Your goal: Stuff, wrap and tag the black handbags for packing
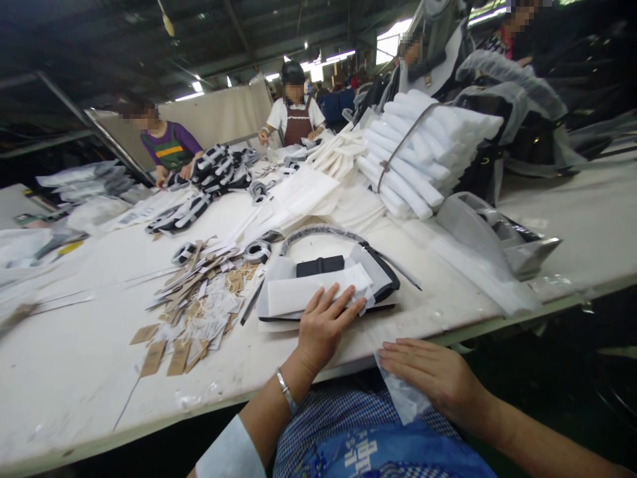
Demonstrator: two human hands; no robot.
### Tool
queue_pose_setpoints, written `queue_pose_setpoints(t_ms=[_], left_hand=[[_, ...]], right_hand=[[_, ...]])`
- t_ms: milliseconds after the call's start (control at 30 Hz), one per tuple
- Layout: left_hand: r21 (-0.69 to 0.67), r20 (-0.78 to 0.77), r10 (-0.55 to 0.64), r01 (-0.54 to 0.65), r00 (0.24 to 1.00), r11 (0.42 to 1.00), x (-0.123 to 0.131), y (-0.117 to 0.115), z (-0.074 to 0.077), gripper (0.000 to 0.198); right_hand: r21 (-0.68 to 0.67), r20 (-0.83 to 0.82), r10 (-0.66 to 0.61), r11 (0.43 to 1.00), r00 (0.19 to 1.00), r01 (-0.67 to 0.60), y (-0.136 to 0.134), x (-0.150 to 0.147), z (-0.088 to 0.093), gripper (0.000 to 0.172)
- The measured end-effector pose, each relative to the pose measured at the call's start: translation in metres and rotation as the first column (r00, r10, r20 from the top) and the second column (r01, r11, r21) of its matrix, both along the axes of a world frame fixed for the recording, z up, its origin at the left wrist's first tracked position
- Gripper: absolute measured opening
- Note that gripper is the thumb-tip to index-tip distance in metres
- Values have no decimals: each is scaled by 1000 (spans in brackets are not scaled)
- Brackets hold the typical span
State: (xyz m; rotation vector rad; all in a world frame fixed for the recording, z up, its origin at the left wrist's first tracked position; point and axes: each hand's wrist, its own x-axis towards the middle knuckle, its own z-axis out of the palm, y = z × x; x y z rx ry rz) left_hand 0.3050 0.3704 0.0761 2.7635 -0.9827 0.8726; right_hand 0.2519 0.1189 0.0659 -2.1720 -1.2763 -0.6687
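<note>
A black handbag (384,292) lies on its side near the table's front edge, partly covered in white wrapping, its wrapped handle (321,230) arching away from me. On its front a white foam sheet (293,294) rests below a black strap tab (320,265). My left hand (323,325) lies flat on the sheet's lower right part, fingers spread. By the table edge, above my lap, my right hand (428,372) has its fingers pressed together over a clear plastic bag (405,395), which it holds. The right thumb is hidden.
Left of the handbag lies a heap of tags (199,305). Rolled straps (257,251) sit behind it. A tied bundle of white foam rolls (413,153) and a wrapped bag (497,232) stand at right. Two co-workers (296,109) work across the table.
</note>
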Motion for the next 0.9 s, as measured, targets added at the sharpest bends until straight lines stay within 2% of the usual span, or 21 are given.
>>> queue_pose_setpoints(t_ms=[167, 233, 300, 367, 467, 633, 767, 900], left_hand=[[7, 2, -17, 17, 1000, 1000, 1, 1, -1, 46], [-5, 10, -28, 28, 1000, 1000, 1, 2, -3, 44], [-23, 23, -39, 40, 999, 999, 2, 2, -6, 38], [-41, 37, -44, 45, 998, 998, 3, 2, -8, 30], [-73, 59, -41, 46, 997, 996, 4, 0, -10, 25], [-107, 72, -49, 57, 996, 993, 3, -1, -9, 28], [-145, 63, -82, 90, 995, 985, 3, -1, -6, 30], [-215, 57, -92, 102, 994, 971, 5, -1, -4, 29]], right_hand=[[-56, 57, 69, 996, 996, -66, 11, 32, 53, 27], [-99, 67, 89, 992, 994, -82, 17, 53, 72, 28], [-127, 50, 60, 990, 997, -53, 22, 74, 84, 31], [-157, -4, -1, 988, 1000, 0, 27, 93, 86, 32], [-190, -143, -130, 977, 981, 101, 34, 117, 76, 32], [-247, -484, -297, 949, 823, 197, 42, 142, 61, 16], [-346, -540, -389, 911, 746, 224, 45, 155, 64, 12], [-414, -556, -417, 889, 719, 195, 47, 166, 68, 21]])
